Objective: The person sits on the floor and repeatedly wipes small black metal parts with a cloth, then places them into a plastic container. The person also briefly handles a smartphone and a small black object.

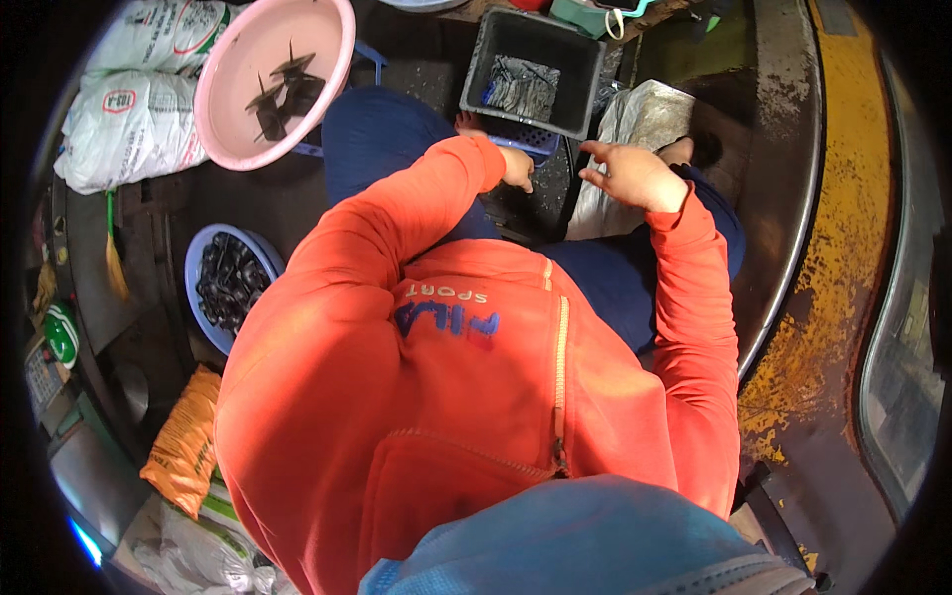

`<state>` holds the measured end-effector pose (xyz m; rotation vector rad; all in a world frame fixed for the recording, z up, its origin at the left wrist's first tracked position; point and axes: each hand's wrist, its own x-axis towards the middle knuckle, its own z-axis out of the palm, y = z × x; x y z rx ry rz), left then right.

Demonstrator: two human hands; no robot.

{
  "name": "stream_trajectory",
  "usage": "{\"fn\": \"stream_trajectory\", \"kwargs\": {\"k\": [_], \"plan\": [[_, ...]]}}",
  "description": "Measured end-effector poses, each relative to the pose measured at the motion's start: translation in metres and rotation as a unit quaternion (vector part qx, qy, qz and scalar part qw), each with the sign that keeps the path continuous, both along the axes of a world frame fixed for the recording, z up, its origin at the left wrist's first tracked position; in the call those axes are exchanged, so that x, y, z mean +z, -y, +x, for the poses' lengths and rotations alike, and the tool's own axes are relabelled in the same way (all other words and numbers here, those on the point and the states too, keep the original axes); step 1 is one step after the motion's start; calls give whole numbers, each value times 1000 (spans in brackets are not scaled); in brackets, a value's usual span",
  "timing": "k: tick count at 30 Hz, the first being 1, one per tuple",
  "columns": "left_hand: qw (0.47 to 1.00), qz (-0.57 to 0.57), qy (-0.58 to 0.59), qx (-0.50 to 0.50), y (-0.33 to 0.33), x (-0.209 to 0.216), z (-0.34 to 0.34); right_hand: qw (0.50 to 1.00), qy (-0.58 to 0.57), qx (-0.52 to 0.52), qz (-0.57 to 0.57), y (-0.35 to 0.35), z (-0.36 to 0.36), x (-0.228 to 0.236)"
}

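My left hand (517, 169) hangs over my lap beside the blue plastic crate (535, 142). Its fingers point down with a small gap at the thumb, and nothing shows in them. To its right, my right hand (632, 177) is held above a whitish sack (650, 114), index finger stretched out and thumb apart, with nothing in it. Just beyond both hands, touching neither, a black rectangular bin (585, 119) holds a heap of thin, shiny greyish pieces (521, 87), too small to make out.
At the far left a pink basin (223, 129) holds dark pieces with pointed stems (297, 94). A blue basin (203, 315) full of black parts (233, 283) stands by my left side. White sacks (139, 129) and an orange bag (183, 441) lie leftward. Rusty yellow metal (843, 198) runs along the right.
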<state>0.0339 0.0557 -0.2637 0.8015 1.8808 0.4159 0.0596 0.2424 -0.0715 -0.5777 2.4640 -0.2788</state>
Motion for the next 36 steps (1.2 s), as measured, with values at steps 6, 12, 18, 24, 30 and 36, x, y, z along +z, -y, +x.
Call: {"fn": "stream_trajectory", "kwargs": {"k": [6, 12, 18, 24, 30, 36], "plan": [[996, 92, -10, 13, -9, 14, 4, 995, 66, 69, 16, 20, 6, -12], [997, 60, -51, -16, -8, 18, 3, 999, -16, 29, 24, 11, 3, -2], [998, 51, -33, -19, -11, 24, 4, 999, 12, 19, 29, 10, 3, 6], [997, 54, -37, -29, -11, 28, 4, 999, 27, 24, 32, 13, 5, 8], [998, 55, -20, -19, -10, 28, 3, 999, 27, 20, 20, 12, 5, 9], [998, 57, -23, -13, -9, 25, 4, 999, 26, 21, 13, 9, 5, 5]]}}
